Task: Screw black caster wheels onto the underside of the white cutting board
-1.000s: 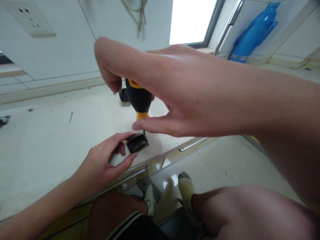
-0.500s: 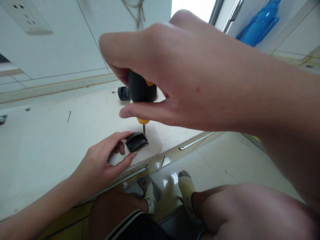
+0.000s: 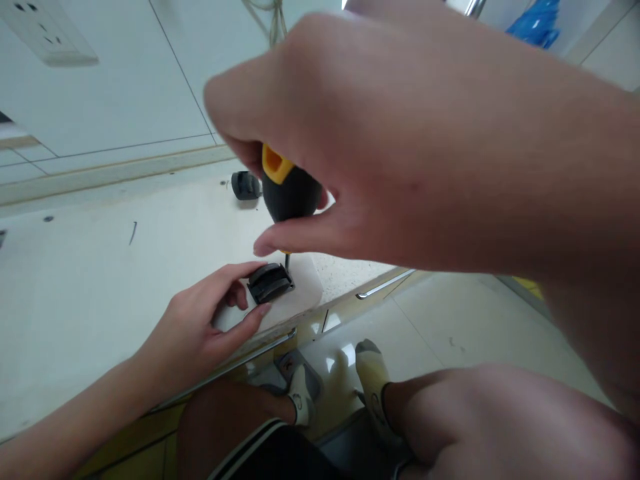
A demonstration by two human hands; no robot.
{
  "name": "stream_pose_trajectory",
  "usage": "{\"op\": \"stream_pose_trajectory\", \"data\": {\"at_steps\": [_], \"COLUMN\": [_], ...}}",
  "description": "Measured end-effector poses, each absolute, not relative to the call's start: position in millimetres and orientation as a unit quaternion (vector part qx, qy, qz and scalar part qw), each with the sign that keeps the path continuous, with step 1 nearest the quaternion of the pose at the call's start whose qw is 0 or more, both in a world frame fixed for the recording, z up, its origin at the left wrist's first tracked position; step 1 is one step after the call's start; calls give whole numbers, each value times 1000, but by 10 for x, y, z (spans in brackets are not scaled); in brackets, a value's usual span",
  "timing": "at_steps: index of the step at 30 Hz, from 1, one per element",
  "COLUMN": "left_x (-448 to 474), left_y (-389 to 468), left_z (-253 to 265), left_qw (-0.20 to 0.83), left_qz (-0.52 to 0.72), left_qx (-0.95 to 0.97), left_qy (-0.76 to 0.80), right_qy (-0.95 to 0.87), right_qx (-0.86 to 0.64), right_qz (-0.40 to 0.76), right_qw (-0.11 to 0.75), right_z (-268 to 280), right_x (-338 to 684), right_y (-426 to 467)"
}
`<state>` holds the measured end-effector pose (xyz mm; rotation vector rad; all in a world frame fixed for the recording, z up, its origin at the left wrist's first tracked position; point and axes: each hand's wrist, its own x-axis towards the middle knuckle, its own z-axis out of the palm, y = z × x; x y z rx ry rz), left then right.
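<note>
Left hand (image 3: 200, 323), at 8 o'clock of a dark caster-like piece with a curved top (image 3: 271, 283), pinches it between fingers and thumb. Piece sits near the rounded corner of a flat white panel (image 3: 90, 280) on the pale speckled bench (image 3: 345, 277). Right hand (image 3: 360, 147), around 1 o'clock, has fingers curled round a black-and-yellow screwdriver (image 3: 295, 197), shaft down at the piece's 1-to-2 o'clock corner; tip seating: can't tell. Likely risks: tilted handle or weak downward push lets tip skid; loose pinch lets piece twist. Similar black piece (image 3: 245, 186) at 11 o'clock.
</note>
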<state>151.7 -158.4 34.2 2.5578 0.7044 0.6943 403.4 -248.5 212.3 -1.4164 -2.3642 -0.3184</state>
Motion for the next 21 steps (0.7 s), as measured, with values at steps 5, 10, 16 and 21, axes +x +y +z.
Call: {"op": "stream_pose_trajectory", "data": {"at_steps": [5, 10, 16, 21], "left_x": [1515, 1532, 1520, 1508], "left_y": [-1568, -1589, -1583, -1572], "left_z": [310, 350, 336, 294], "left_qw": [189, 205, 208, 200], "left_qz": [241, 240, 241, 240], "left_qx": [916, 913, 912, 915], "left_qy": [260, 260, 258, 255], "right_qy": [-843, -821, -819, -866], "right_qx": [-491, -517, -536, -439], "right_qz": [-63, -180, -146, 3], "right_qw": [209, 161, 146, 237], "right_z": [2102, 2096, 2034, 2141], "right_x": [3906, 4018, 4175, 4105], "right_y": [-2470, -2379, -2348, -2538]}}
